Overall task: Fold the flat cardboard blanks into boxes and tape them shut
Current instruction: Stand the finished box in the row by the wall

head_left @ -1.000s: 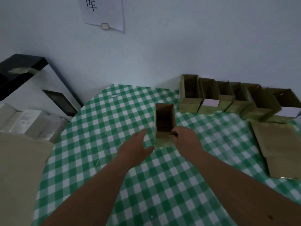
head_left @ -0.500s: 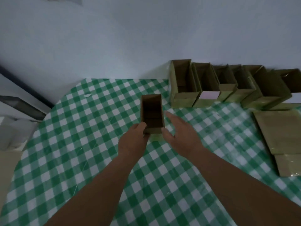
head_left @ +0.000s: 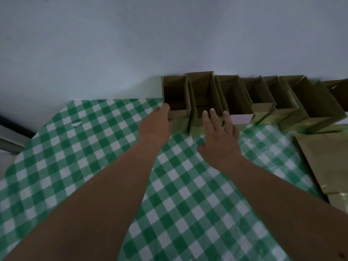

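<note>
Cardboard box [head_left: 176,102], folded and open at the top, stands at the left end of a row of similar open boxes [head_left: 263,102] lined along the wall [head_left: 169,34] at the back of the surface [head_left: 94,147], which wears a green-and-white checked cloth. It sits touching its neighbour box [head_left: 204,102] on the right. The left hand [head_left: 156,123] is at its near left corner, thumb side against the outer wall; whether the fingers curl round the edge or merely press it is hidden behind the hand, so I cannot tell. The right hand [head_left: 219,136] lies spread with straight fingers [head_left: 212,113] over the near face of the neighbour box, holding nothing. Flat cardboard blanks [head_left: 323,157] lie stacked on the surface to the right, just beside the row. The step in hand looks like seating the box into the row. To do it well, the box should be pushed squarely until its side meets the neighbour and its back meets the wall, with the flat right hand steadying the neighbour so the row does not slide or skew. Pressure is best kept low on the walls, since thin cardboard pushed at the rim buckles or tips.
</note>
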